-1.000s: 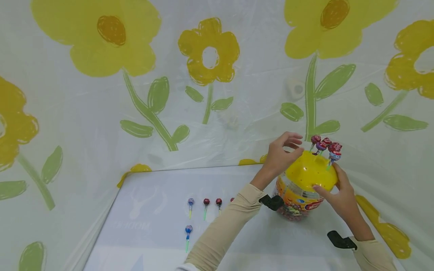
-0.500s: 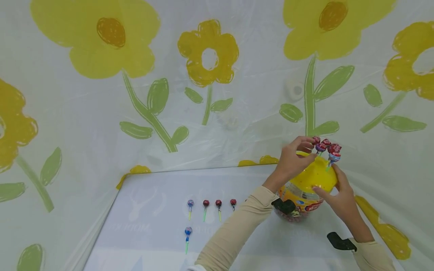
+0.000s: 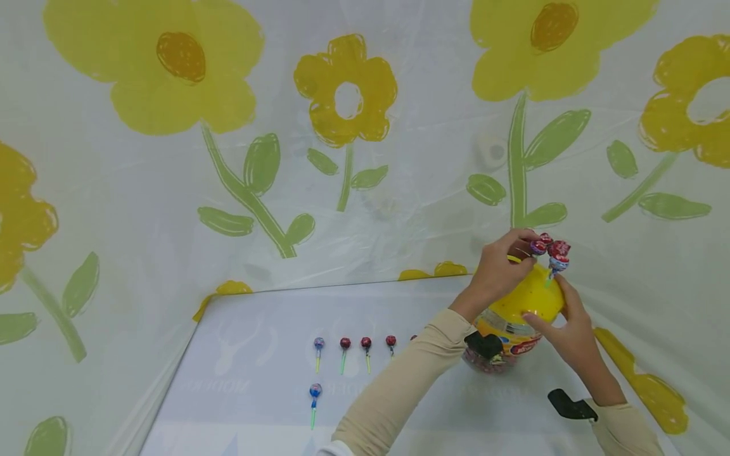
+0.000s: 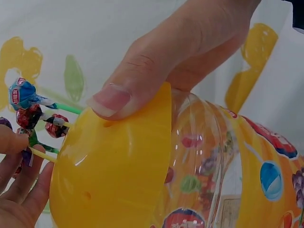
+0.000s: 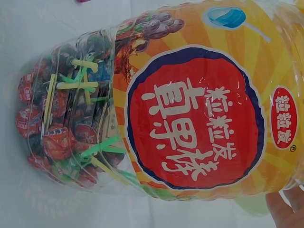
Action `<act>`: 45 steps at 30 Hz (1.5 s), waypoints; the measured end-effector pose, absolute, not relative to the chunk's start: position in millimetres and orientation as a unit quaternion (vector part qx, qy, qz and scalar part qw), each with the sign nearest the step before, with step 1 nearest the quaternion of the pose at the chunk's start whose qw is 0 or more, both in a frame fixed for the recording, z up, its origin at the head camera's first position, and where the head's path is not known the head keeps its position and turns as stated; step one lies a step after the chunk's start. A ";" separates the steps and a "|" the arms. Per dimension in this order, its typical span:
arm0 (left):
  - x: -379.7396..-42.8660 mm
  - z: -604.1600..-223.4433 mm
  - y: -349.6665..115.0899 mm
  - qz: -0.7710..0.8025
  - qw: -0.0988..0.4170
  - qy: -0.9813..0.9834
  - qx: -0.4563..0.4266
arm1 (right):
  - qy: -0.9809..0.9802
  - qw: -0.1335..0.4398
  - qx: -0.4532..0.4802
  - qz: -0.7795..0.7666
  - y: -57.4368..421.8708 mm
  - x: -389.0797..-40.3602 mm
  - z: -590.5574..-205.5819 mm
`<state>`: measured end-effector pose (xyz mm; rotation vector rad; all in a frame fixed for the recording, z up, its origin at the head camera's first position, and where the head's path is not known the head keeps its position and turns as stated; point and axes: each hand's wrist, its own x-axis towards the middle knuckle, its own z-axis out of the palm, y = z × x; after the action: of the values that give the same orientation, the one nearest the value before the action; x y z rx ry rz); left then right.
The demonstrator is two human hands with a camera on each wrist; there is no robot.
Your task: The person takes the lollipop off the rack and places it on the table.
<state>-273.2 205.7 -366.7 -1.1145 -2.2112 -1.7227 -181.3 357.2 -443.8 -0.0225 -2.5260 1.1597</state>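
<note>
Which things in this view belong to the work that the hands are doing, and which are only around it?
In the work: left hand, right hand, plastic lollipop jar, its yellow lid, standing lollipops in the lid; probably also the loose lollipops laid out flat.
Only around it: flower-print sheet, white table.

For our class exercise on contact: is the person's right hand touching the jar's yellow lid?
Touching. The left wrist view shows the right hand with its thumb lying on the yellow lid, no gap between them.
</note>
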 end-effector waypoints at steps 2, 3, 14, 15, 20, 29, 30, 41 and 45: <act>-273.2 -367.1 204.7 -0.574 0.069 -0.729 -0.368 | -0.894 0.180 -0.008 0.410 356.2 -182.0 -444.3; -273.0 -367.0 203.7 -0.575 0.073 -0.728 -0.366 | -0.895 0.179 -0.008 0.409 355.5 -182.2 -444.5; -277.1 -354.2 180.9 -0.609 0.123 -0.692 -0.368 | -0.895 0.164 -0.004 0.415 349.3 -184.9 -443.3; -277.5 -353.6 178.7 -0.611 0.125 -0.688 -0.370 | -0.895 0.163 -0.005 0.414 349.2 -185.3 -443.2; -277.4 -352.1 166.8 -0.621 0.134 -0.683 -0.362 | -0.895 0.159 -0.006 0.417 350.2 -187.2 -444.3; -256.7 -333.5 134.2 -0.652 0.108 -0.671 -0.336 | -0.895 0.158 -0.003 0.418 352.3 -185.3 -444.5; -256.2 -333.8 132.0 -0.654 0.105 -0.670 -0.334 | -0.896 0.159 -0.005 0.416 352.7 -185.0 -444.0; -276.8 -378.8 116.6 -0.619 0.084 -0.715 -0.313 | -0.891 0.169 -0.012 0.422 354.0 -182.8 -445.8; -274.6 -388.2 106.5 -0.620 0.063 -0.722 -0.300 | -0.891 0.171 -0.013 0.421 354.6 -180.6 -444.5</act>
<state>-274.6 106.5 -388.2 -0.9059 -2.1817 -1.8751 -180.6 354.6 -444.5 -0.0359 -2.5294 1.1964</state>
